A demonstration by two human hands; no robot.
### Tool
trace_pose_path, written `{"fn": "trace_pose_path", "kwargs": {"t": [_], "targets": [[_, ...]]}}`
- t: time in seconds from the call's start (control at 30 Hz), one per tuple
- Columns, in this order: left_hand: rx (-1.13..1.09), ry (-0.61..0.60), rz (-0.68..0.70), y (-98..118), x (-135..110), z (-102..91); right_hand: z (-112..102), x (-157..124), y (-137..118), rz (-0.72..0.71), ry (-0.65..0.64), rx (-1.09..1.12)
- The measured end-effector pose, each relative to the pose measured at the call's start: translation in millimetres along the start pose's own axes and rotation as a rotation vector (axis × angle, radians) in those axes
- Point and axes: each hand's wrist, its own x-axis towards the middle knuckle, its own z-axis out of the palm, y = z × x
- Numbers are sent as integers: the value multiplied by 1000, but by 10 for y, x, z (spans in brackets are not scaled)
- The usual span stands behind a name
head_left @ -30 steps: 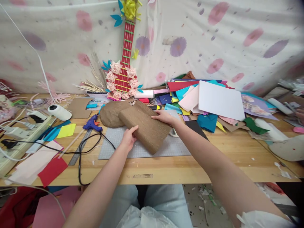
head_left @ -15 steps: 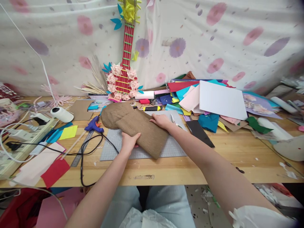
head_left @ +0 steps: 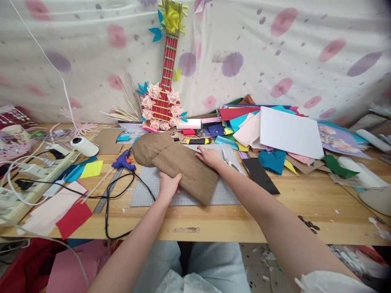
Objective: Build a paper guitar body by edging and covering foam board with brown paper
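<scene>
A brown piece with a wrinkled, crepe-paper-like surface (head_left: 186, 173) lies tilted over the grey cutting mat (head_left: 140, 195). Its left part is rounded, and the right part is a flat, rectangular slab. My left hand (head_left: 168, 186) grips the slab's near edge, thumb on top and the other fingers mostly hidden underneath. On the far edge, my right hand (head_left: 209, 156) holds the slab with its fingers at the rim. Scissors (head_left: 231, 162) lie on the mat just beyond my right wrist. A blue glue gun (head_left: 124, 161) rests left of the brown piece.
A paper-flowered red guitar (head_left: 165, 97) leans against the curtain at the back. Coloured sheets and a white board (head_left: 290, 132) pile up at right, near a black phone (head_left: 261, 176). Left are a power strip (head_left: 33, 179), a black cord (head_left: 106, 215) and a thread spool (head_left: 84, 146).
The view has shifted slightly, so most things sit a little further right. The scissors and some small black ovals show more beside my right arm. Both hands keep hold of the brown piece.
</scene>
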Motion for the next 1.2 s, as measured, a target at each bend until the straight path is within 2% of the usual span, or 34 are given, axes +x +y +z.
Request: {"fn": "trace_pose_path", "kwargs": {"t": [0.13,0.23,0.33,0.4,0.47,0.63,0.73,0.93,1.07,1.2], "targets": [[-4,9,-7,13,6,21,-70,7,-103,-40,145,58],[-13,13,0,16,8,36,-102,13,-373,-119,199,267],[-23,26,17,9,5,42,-50,-5,-709,-211,37,396],[-33,19,23,4,-5,30,27,-30,-872,-196,-77,353],[-73,-26,16,4,-21,1,108,-53,-950,-194,-101,275],[-197,-231,-47,26,-31,-130,219,-57,-931,-231,-45,126],[-218,-285,-128,30,15,-218,246,-49,-919,-246,-57,36],[-140,-288,-125,14,58,-346,275,-87,-955,-259,18,-13],[-296,-295,-104,22,-17,-345,261,-111,-972,-253,38,4],[-384,-211,-99,-8,-53,-319,264,-117,-988,-243,39,-1]]}}
